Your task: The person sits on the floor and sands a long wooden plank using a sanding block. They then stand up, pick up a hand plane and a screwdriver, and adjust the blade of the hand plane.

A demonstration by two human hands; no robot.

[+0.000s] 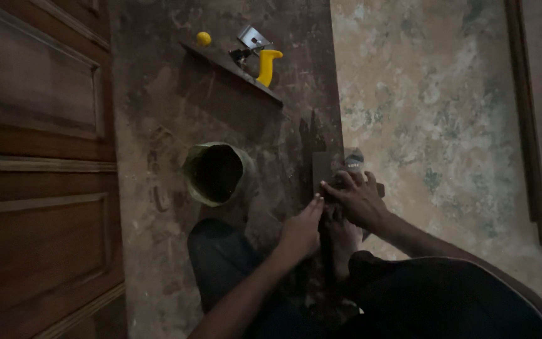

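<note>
My right hand (359, 199) rests on top of a small dark block-shaped object (325, 169) lying on the dusty floor, fingers curled over its near end. My left hand (301, 231) reaches in beside it from the left, fingers straight and together, fingertips touching the same object's near edge. A bare foot (344, 242) lies just under both hands. What the dark object is cannot be made out in the dim light.
A green sack or bucket (216, 172) with an open dark mouth stands left of the hands. Farther off, a hand plane with a yellow handle (260, 55) and a yellow ball (203, 38) lie by a dark board (233, 69). A wooden door panel (39, 169) fills the left side.
</note>
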